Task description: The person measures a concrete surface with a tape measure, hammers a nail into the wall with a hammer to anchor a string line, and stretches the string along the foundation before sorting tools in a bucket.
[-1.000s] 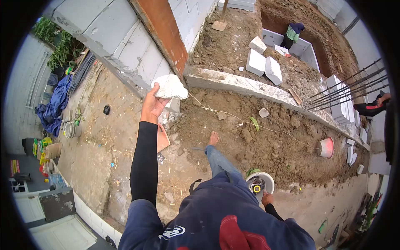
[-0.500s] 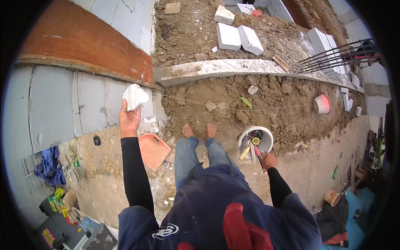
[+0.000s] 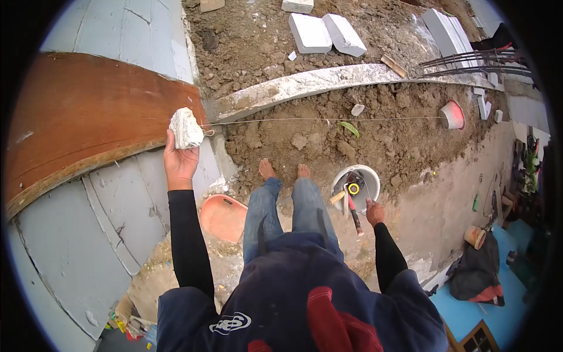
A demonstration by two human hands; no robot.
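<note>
My left hand (image 3: 180, 164) is closed on a rough white block piece (image 3: 186, 129) in front of the brown wooden board (image 3: 99, 117). A thin string (image 3: 293, 120) runs from beside the piece to a red and white bucket (image 3: 452, 114) at the right. My right hand (image 3: 375, 212) is closed at the right rim of a white bucket (image 3: 373, 178); what it grips is too small to make out. Inside that bucket are a yellow tape roll (image 3: 353, 188) and tools, one with a red and black handle (image 3: 355, 217) leaning over the rim.
A pinkish plastic board (image 3: 223, 218) lies left of my legs. Ahead, a low concrete beam (image 3: 305, 85) crosses the soil, with white blocks (image 3: 309, 33) behind it. Steel bars (image 3: 475, 58) jut in at the right, near a person's dark sleeve (image 3: 495, 40).
My view has turned and lowered. The string now looks straighter and more level. My right hand has moved off the red-handled tool to the bucket's right rim. The left hand still holds the white piece.
</note>
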